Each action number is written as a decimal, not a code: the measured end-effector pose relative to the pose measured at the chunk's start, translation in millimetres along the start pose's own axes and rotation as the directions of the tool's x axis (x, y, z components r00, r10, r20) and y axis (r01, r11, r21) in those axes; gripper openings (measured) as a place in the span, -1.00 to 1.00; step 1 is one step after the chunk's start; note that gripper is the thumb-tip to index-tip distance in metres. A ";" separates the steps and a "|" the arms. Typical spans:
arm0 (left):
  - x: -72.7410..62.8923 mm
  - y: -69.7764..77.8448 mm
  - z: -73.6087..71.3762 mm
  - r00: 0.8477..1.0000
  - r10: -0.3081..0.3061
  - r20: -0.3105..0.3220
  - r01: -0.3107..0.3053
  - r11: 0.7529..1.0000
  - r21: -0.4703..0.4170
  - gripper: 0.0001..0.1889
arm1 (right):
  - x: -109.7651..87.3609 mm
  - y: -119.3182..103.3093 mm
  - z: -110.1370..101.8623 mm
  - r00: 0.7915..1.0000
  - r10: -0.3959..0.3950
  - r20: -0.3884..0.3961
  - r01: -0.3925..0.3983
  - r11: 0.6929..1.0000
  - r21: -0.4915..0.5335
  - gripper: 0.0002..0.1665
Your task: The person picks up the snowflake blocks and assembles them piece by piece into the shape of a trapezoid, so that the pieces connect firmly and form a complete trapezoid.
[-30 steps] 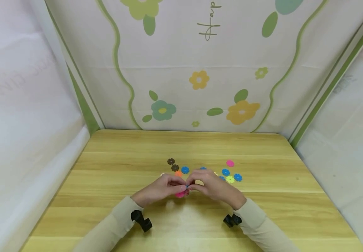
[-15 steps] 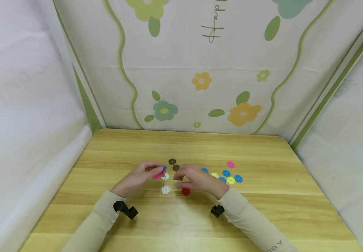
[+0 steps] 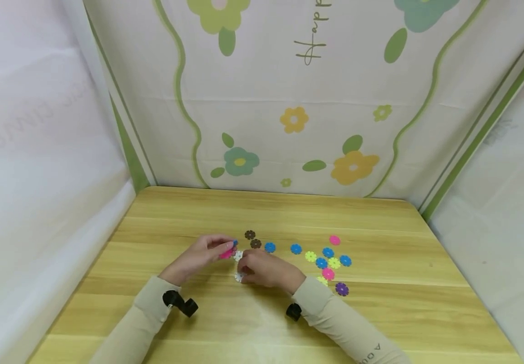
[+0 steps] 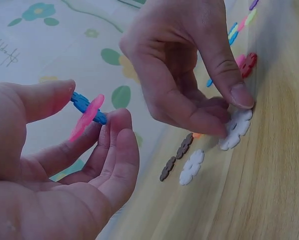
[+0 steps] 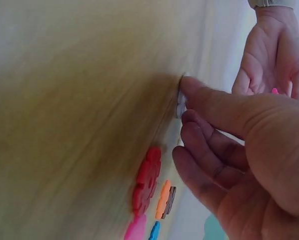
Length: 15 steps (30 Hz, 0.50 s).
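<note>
Inspector: Identify the item under examination.

Clerk: A pink flower-shaped disc [image 4: 83, 123] and a blue flower-shaped disc [image 4: 80, 102], set crosswise to each other and held above the tabletop [image 3: 189, 212] at the left end of the scattered pieces.

Inspector: By what?

Clerk: The left hand [image 3: 202, 259]. Its thumb and fingertips pinch the blue disc at opposite edges; the pink one crosses between them.

Inspector: The other hand?

Clerk: The right hand [image 3: 266, 269] is down at the table, fingers curled, pinching the near white disc [image 4: 237, 132] between thumb and fingertips. How firmly, I cannot tell.

Inspector: Contents of the tabletop nearby?

Clerk: A far white disc [image 4: 192, 167] just beside the left fingertips; two brown discs [image 3: 255, 243] beyond it. An orange disc [image 5: 163, 199] and a red disc [image 5: 147, 182] show in the wrist views; the right hand hides them from the head camera.

Inspector: Farther out?

Clerk: Five loose blue discs [image 3: 296, 248], three yellow discs [image 3: 334, 263], one partly behind the right sleeve [image 3: 314, 298], two loose pink discs [image 3: 334, 240] and a purple disc [image 3: 341, 288], mostly grouped on the right.

Inspector: Enclosure?

Clerk: Pale fabric walls [image 3: 253, 76], flower-printed at the back, standing behind and to both sides of the wood-grain table.
</note>
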State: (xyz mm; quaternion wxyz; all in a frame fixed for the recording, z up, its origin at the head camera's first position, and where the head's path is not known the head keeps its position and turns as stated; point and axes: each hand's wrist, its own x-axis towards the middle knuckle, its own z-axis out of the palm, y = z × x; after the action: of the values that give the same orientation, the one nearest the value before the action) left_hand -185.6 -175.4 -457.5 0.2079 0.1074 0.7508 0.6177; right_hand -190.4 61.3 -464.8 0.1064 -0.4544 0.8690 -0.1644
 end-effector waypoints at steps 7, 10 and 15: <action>1.5 1.1 1.8 1.000 -0.015 -0.004 0.015 1.000 0.014 -0.44 | 0.4 0.0 -0.4 0.999 0.026 -0.034 -0.026 0.999 -0.018 -0.83; 0.9 2.0 1.1 1.000 -0.013 -0.006 0.013 1.000 0.016 -0.45 | 3.4 -1.7 -3.2 0.999 0.031 -0.021 -0.032 0.999 -0.040 -0.76; 0.3 2.1 -0.3 1.000 -0.006 -0.010 0.007 1.000 0.030 -0.44 | 7.8 -2.4 -6.4 0.999 0.041 0.029 -0.039 0.997 -0.059 -0.78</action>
State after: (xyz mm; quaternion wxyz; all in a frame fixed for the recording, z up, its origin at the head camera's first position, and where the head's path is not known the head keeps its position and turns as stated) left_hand -186.2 -175.1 -455.5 0.2044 0.1050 0.7614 0.6062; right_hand -195.1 54.8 -458.3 0.1095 -0.4422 0.8807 -0.1298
